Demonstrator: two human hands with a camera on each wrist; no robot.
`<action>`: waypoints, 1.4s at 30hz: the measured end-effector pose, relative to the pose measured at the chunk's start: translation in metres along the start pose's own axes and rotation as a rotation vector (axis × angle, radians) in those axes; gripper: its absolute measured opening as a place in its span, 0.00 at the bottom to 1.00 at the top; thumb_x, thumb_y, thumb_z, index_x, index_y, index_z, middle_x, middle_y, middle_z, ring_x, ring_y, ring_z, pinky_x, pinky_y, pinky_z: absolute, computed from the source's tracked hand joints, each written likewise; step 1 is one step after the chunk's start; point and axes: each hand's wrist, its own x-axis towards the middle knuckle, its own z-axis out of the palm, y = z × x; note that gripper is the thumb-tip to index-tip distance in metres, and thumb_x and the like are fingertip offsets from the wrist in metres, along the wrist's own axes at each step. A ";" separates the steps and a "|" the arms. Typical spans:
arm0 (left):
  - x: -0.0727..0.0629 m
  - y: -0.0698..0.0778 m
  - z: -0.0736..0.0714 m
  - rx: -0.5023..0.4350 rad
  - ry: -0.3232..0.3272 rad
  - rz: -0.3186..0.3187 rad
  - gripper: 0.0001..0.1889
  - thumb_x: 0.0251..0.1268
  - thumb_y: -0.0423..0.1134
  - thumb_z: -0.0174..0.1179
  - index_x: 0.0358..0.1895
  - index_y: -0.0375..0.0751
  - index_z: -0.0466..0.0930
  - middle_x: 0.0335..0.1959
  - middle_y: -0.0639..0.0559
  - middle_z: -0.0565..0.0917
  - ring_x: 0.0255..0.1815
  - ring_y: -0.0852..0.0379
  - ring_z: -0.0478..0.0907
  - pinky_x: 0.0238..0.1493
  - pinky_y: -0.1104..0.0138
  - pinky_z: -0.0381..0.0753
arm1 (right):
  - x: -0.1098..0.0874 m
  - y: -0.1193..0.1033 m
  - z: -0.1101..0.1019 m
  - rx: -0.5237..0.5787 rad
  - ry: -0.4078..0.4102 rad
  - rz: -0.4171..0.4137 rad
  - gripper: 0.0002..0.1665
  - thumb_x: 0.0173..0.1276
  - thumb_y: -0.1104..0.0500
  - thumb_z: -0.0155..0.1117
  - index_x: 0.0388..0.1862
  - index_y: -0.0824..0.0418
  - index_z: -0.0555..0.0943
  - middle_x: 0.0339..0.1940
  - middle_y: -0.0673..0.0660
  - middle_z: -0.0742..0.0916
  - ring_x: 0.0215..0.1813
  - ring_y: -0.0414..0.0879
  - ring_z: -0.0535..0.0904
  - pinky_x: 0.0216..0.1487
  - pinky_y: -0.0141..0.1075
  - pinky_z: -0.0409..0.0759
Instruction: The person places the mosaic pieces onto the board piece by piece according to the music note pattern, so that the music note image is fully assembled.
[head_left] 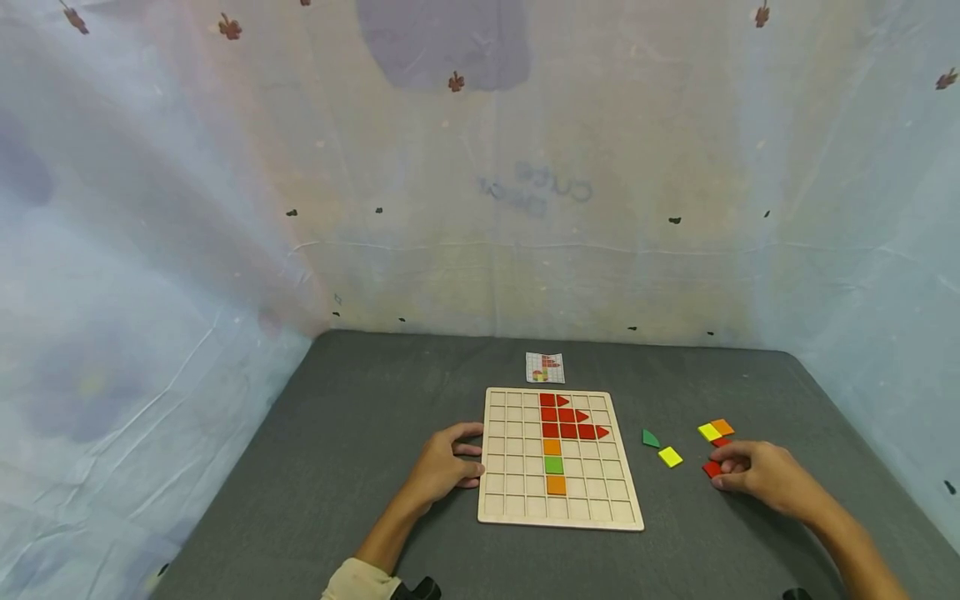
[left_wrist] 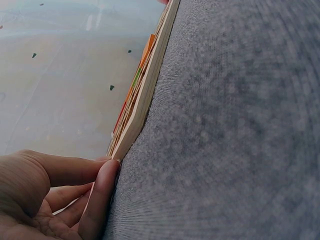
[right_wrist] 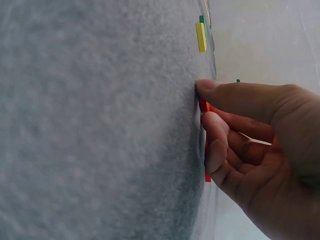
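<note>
My left hand (head_left: 438, 468) rests its fingertips against the left edge of a pale wooden grid board (head_left: 513, 504). In the left wrist view, thumb and finger come together at the board's side (left_wrist: 135, 117). On the board lie rows of red squares with pointed red ends (head_left: 567, 431), and below them orange, green and orange squares (head_left: 553, 465) in one column. To the right, my right hand (head_left: 768, 477) pinches a red square tile (head_left: 712, 470) between thumb and index finger, low over the table. A second red tile (head_left: 720, 443) is partly hidden behind that hand.
A small pattern card (head_left: 544, 367) lies beyond the board's far edge. Right of the board are a green curved-sided tile (head_left: 650, 438) and a yellow square (head_left: 671, 457). Farther right, another yellow tile (head_left: 708, 432) touches an orange one (head_left: 723, 426). A fabric wall (head_left: 450, 275) surrounds the grey table.
</note>
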 end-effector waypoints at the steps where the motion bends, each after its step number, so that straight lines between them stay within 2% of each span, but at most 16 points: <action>1: 0.000 0.000 0.000 0.001 0.000 0.000 0.35 0.60 0.22 0.70 0.73 0.34 0.76 0.53 0.36 0.86 0.43 0.51 0.89 0.36 0.60 0.93 | 0.000 -0.001 0.001 -0.006 0.008 -0.001 0.22 0.65 0.56 0.80 0.52 0.70 0.88 0.35 0.50 0.86 0.34 0.32 0.76 0.33 0.31 0.78; 11: 0.000 0.001 0.000 -0.008 -0.001 -0.017 0.35 0.60 0.22 0.70 0.73 0.35 0.76 0.53 0.36 0.85 0.44 0.51 0.89 0.36 0.60 0.93 | 0.002 -0.020 0.014 -0.009 0.053 0.002 0.22 0.66 0.52 0.80 0.50 0.66 0.88 0.35 0.49 0.86 0.34 0.33 0.77 0.33 0.31 0.77; 19: -0.001 0.001 0.000 -0.013 -0.002 -0.021 0.35 0.60 0.22 0.70 0.73 0.35 0.76 0.53 0.36 0.85 0.43 0.51 0.89 0.37 0.60 0.93 | 0.006 -0.043 0.029 0.043 0.081 -0.052 0.21 0.64 0.52 0.81 0.51 0.64 0.89 0.34 0.48 0.86 0.35 0.32 0.78 0.33 0.30 0.79; 25: -0.001 0.001 0.000 -0.017 -0.005 -0.017 0.35 0.60 0.23 0.70 0.73 0.34 0.75 0.53 0.36 0.85 0.44 0.51 0.89 0.37 0.60 0.93 | 0.011 -0.062 0.041 0.112 0.052 -0.129 0.19 0.64 0.54 0.81 0.50 0.62 0.89 0.35 0.48 0.85 0.36 0.33 0.78 0.35 0.31 0.81; 32: -0.001 0.000 0.000 -0.024 -0.009 -0.011 0.35 0.60 0.23 0.70 0.73 0.33 0.75 0.53 0.36 0.86 0.44 0.50 0.89 0.37 0.60 0.93 | 0.018 -0.081 0.055 0.087 0.048 -0.250 0.18 0.64 0.53 0.81 0.48 0.60 0.89 0.34 0.44 0.84 0.36 0.31 0.78 0.36 0.30 0.81; 42: -0.001 0.000 0.000 -0.013 0.000 -0.013 0.35 0.60 0.23 0.71 0.73 0.35 0.75 0.54 0.36 0.86 0.45 0.51 0.89 0.37 0.60 0.93 | 0.022 -0.110 0.071 0.144 -0.052 -0.275 0.18 0.64 0.55 0.81 0.48 0.62 0.89 0.34 0.45 0.85 0.36 0.33 0.78 0.36 0.30 0.82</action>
